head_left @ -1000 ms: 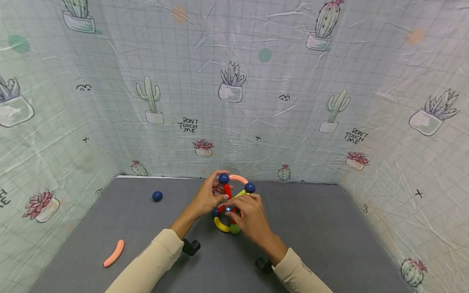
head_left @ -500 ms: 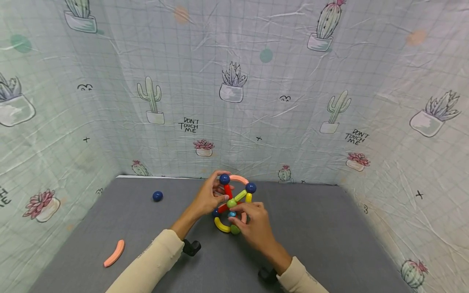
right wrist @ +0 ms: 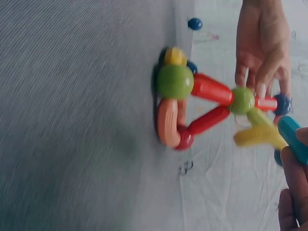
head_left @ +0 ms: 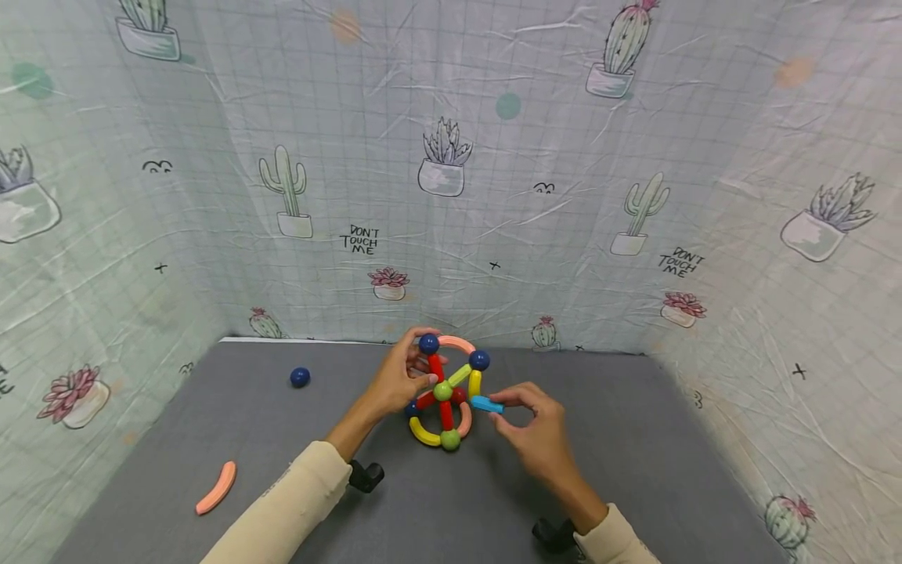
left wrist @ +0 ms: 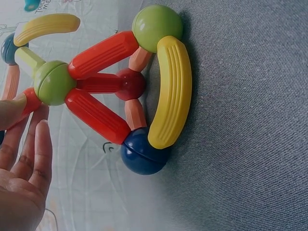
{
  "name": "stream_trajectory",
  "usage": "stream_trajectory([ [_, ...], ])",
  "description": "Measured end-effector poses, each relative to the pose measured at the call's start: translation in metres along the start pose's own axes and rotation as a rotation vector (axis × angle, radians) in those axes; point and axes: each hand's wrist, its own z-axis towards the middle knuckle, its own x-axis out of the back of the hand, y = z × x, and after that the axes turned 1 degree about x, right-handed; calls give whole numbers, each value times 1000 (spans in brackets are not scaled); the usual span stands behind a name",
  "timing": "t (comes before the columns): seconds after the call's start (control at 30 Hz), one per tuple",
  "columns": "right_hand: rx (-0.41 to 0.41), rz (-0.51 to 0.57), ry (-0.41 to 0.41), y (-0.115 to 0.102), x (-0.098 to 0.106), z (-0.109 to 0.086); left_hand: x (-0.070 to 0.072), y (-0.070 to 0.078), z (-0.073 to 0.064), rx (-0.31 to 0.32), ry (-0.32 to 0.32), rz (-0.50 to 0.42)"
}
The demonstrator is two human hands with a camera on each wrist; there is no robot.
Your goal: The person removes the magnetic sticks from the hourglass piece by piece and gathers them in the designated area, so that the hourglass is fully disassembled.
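Note:
A magnetic ball-and-stick structure stands on the grey table. Red sticks (left wrist: 103, 54) rise from its curved base to a central green ball (head_left: 442, 391). Above that ball, a red and a lime stick lead to two dark blue balls (head_left: 479, 359), bridged by a curved pink stick (head_left: 456, 342). A curved yellow stick (head_left: 475, 383) hangs from the right blue ball. My left hand (head_left: 398, 381) pinches the upper red stick (left wrist: 31, 101) beside the central ball. To the right of the structure, my right hand (head_left: 539, 435) pinches a light blue stick (head_left: 486, 404), apart from the central ball.
A loose dark blue ball (head_left: 300, 377) lies at the table's back left. Nearer the front left is a loose curved pink stick (head_left: 215, 488). A cactus-print sheet (head_left: 451, 235) hangs behind and around the grey table (head_left: 676, 470).
My right hand has moved right, away from the structure's middle, carrying the light blue stick. The central green ball and front red stick now show. My left hand keeps its hold.

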Motion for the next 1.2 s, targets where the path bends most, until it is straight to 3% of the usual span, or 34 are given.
stream_trajectory([
  [0.53,-76,-207,122,45,66,-13,0,2,0,19,11,11],
  [0.77,-226,-269,151,66,99,-23,1,1,-1,26,7,18],
  [0.93,-364,-330,137,79,119,-27,1,1,-1,16,4,16],
  [1.2,-442,-433,13,97,142,-34,0,2,-2,9,4,12],
])
